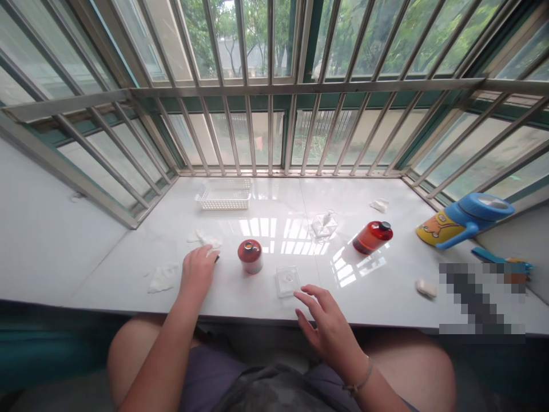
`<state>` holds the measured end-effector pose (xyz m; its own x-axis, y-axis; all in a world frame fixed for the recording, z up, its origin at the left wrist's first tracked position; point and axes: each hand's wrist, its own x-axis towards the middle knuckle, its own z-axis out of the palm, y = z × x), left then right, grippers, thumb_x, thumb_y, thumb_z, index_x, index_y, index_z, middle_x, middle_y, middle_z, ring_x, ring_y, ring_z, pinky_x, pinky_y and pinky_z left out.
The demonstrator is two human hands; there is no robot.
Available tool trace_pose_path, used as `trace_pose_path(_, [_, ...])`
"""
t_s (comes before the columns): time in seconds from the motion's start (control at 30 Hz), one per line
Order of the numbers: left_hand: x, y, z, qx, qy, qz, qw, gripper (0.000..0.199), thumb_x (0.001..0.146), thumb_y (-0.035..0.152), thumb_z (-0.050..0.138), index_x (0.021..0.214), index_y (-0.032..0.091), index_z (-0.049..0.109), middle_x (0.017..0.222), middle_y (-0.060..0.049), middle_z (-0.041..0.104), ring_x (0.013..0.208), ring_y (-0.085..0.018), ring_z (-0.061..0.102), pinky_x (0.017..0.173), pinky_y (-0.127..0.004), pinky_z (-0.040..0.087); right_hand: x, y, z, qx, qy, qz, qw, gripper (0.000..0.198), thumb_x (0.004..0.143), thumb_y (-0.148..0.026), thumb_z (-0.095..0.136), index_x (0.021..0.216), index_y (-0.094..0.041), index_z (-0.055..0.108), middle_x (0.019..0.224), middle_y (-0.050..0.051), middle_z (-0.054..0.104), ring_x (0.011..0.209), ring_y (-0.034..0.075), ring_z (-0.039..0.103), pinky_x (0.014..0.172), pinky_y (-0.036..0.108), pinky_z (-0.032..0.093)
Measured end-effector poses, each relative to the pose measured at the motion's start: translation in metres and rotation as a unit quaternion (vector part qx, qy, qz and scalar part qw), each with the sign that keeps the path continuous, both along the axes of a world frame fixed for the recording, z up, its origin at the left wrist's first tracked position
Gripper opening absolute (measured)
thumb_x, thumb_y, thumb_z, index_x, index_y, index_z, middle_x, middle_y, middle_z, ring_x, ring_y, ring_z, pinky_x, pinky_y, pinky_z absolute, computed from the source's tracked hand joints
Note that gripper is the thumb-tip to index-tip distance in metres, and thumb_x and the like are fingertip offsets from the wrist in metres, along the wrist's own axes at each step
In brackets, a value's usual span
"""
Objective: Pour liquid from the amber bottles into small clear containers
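My left hand [198, 270] rests on the white tabletop with its fingers curled round a small black cap [217, 258], mostly hidden by the fingertips. Just right of it stands a red-brown bottle [250, 257], upright and uncapped, its round mouth showing. My right hand [328, 320] hovers over the table's front edge, fingers spread and holding nothing. Its fingertips are close to a clear square container [288, 281] with a round ring in its middle. Farther back is a second clear square piece [325, 224] with a whitish knob on top.
A red bottle with a black cap [372, 238] lies tilted at right. Beyond it are a blue and yellow cup [465, 220], crumpled tissue [380, 205] and a small whitish block [426, 288]. A white basket [223, 195] sits at the back; more tissue [163, 278] lies at left. Metal bars [295, 88] line the window.
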<state>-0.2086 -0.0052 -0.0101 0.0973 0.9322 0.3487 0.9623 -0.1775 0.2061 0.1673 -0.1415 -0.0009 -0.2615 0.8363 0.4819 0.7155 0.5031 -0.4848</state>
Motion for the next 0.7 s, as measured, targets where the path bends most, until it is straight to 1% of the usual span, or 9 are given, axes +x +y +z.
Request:
trace_pose_path(0.1, [-0.005,-0.003,-0.011,-0.016,0.044,-0.002,0.999,0.041,0.092,0.009,0.052,0.117,0.024,0.08,0.139,-0.017,0.073,0.128,-0.041,0.064,0.112,-0.06,0.046,0.0,0.0,-0.002,0.001,0.001,0.002,1.0,0.039,0.104,-0.017,0.06,0.143,-0.026,0.061,0.132,0.015,0.066,0.121,0.03,0.068,0.099,0.051,0.065])
trace_pose_path(0.23, [-0.008,-0.003,-0.012,-0.031,0.022,-0.02,0.999,0.054,0.084,0.003,0.052,0.128,0.024,0.077,0.138,-0.015,0.074,0.127,-0.04,0.065,0.113,-0.059,0.047,-0.001,0.0,-0.002,-0.001,0.002,0.001,1.0,0.04,0.105,-0.018,0.06,0.143,-0.026,0.062,0.133,0.015,0.066,0.121,0.03,0.068,0.099,0.051,0.066])
trace_pose_path(0.3, [-0.008,-0.003,-0.009,-0.032,-0.011,-0.028,0.999,0.056,0.083,0.003,0.052,0.13,0.022,0.075,0.137,-0.015,0.075,0.128,-0.04,0.065,0.113,-0.06,0.047,-0.001,0.0,-0.002,-0.002,0.002,0.003,1.0,0.04,0.104,-0.019,0.06,0.144,-0.027,0.062,0.134,0.015,0.066,0.121,0.03,0.068,0.099,0.052,0.066])
trace_pose_path(0.37, [-0.005,-0.005,-0.004,-0.02,-0.059,-0.04,0.997,0.052,0.085,0.006,0.051,0.13,0.02,0.074,0.135,-0.017,0.075,0.128,-0.041,0.065,0.114,-0.06,0.048,0.0,0.0,-0.002,-0.002,0.002,0.003,1.0,0.04,0.105,-0.019,0.06,0.144,-0.027,0.061,0.134,0.014,0.066,0.121,0.031,0.069,0.099,0.052,0.066])
trace_pose_path(0.43, [0.002,-0.009,0.003,0.0,-0.127,-0.052,0.991,0.043,0.091,0.015,0.055,0.13,0.02,0.072,0.134,-0.017,0.075,0.129,-0.04,0.065,0.116,-0.059,0.048,0.0,0.0,-0.002,-0.002,0.005,0.002,1.0,0.041,0.104,-0.018,0.06,0.144,-0.028,0.062,0.133,0.014,0.066,0.121,0.03,0.069,0.098,0.051,0.066])
trace_pose_path(0.5, [0.016,-0.015,0.011,0.005,-0.207,-0.053,0.977,0.039,0.096,0.027,0.062,0.133,0.022,0.07,0.136,-0.015,0.073,0.132,-0.038,0.065,0.118,-0.056,0.049,0.0,0.0,-0.002,-0.002,0.007,0.002,1.0,0.041,0.104,-0.018,0.06,0.144,-0.028,0.062,0.133,0.014,0.066,0.12,0.03,0.069,0.098,0.051,0.066])
trace_pose_path(0.53, [0.024,-0.018,0.014,-0.006,-0.247,-0.049,0.968,0.041,0.096,0.034,0.068,0.136,0.024,0.069,0.139,-0.014,0.072,0.135,-0.037,0.064,0.119,-0.055,0.048,0.0,0.0,-0.002,-0.003,0.009,0.002,1.0,0.041,0.104,-0.018,0.06,0.144,-0.029,0.062,0.133,0.014,0.067,0.12,0.03,0.07,0.098,0.051,0.066])
trace_pose_path(0.6, [0.044,-0.021,0.02,-0.055,-0.317,-0.04,0.946,0.058,0.09,0.044,0.081,0.143,0.028,0.065,0.148,-0.012,0.068,0.142,-0.037,0.06,0.122,-0.054,0.047,-0.001,-0.001,-0.002,-0.002,0.01,0.002,1.0,0.041,0.104,-0.018,0.06,0.143,-0.029,0.063,0.132,0.014,0.067,0.12,0.03,0.07,0.098,0.051,0.066])
trace_pose_path(0.7, [0.073,-0.019,0.023,-0.125,-0.4,-0.019,0.908,0.089,0.07,0.046,0.099,0.149,0.03,0.061,0.157,-0.013,0.062,0.15,-0.042,0.054,0.126,-0.058,0.041,-0.005,-0.001,0.0,0.003,0.009,0.003,1.0,0.04,0.104,-0.017,0.06,0.143,-0.028,0.063,0.132,0.014,0.067,0.119,0.03,0.07,0.098,0.05,0.066])
